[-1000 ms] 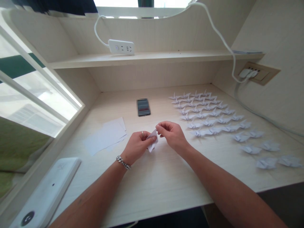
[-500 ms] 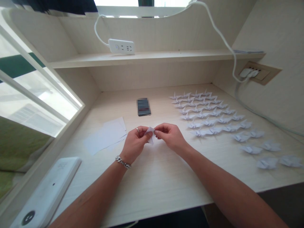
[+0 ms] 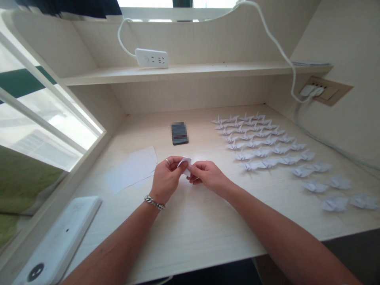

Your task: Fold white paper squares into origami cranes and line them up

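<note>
A small folded piece of white paper (image 3: 185, 166) is held above the middle of the desk, partly hidden by fingers. My left hand (image 3: 168, 174), with a ring and a chain bracelet (image 3: 154, 202), pinches it between thumb and fingers. On the paper's right edge, my right hand (image 3: 208, 174) is closed with thumb and forefinger pinching it. Flat white paper sheets (image 3: 133, 170) lie to the left of my left hand. Rows of folded paper cranes (image 3: 267, 152) stand to the right of my right hand.
A dark phone-like object (image 3: 179, 133), blurred out, lies beyond my hands. At the front left is a long white device (image 3: 68, 233). A power strip (image 3: 151, 58) sits on the shelf (image 3: 192, 73), its white cable running to a wall socket (image 3: 326, 91).
The folded paper has turned and tilted in my fingers. My right hand has shifted slightly down and left, its fingers now lower on the paper. My left hand has moved slightly left.
</note>
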Available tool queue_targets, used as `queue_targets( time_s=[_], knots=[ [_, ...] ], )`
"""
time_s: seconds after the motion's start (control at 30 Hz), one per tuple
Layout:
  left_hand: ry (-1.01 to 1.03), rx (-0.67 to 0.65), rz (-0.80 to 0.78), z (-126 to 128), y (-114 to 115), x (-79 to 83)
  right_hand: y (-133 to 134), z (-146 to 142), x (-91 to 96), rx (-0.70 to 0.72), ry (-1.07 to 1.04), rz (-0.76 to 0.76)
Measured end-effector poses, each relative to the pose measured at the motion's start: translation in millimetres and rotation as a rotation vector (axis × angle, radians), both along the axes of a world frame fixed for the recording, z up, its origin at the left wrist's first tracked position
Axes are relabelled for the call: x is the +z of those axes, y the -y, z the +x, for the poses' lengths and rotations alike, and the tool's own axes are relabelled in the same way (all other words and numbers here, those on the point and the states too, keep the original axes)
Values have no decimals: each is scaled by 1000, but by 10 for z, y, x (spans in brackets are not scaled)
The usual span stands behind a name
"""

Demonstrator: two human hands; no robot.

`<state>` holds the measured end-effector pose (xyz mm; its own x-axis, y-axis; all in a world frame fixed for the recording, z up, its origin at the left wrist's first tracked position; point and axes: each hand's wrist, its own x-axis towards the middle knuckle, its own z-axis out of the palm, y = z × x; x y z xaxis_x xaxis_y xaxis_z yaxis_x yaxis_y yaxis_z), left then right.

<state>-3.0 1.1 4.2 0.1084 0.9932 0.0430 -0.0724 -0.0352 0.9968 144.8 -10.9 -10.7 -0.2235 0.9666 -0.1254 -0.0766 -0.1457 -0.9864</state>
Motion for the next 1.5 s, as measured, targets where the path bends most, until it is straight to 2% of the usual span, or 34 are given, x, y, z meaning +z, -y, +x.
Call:
queue_targets(
  time_s=[0.3, 0.53, 0.83, 1.0, 1.33, 1.5],
  knots=[
    [-20, 64, 24, 16, 14, -6, 32, 10, -6, -46, 81, 109],
    [-15, 88, 30, -3, -4, 14, 42, 29, 61, 70, -54, -35],
    [-51, 103, 47, 1, 12, 3, 77, -29, 95, 34, -191, -173],
    [-74, 124, 53, 6, 10, -6, 71, -58, 68, -15, -267, -198],
    [-279, 130, 88, -2, 21, 36, 77, -77, 66, -44, -275, -198],
    [-293, 154, 116, -3, 15, 20, 74, -87, 54, -48, -284, -193]
  ],
)
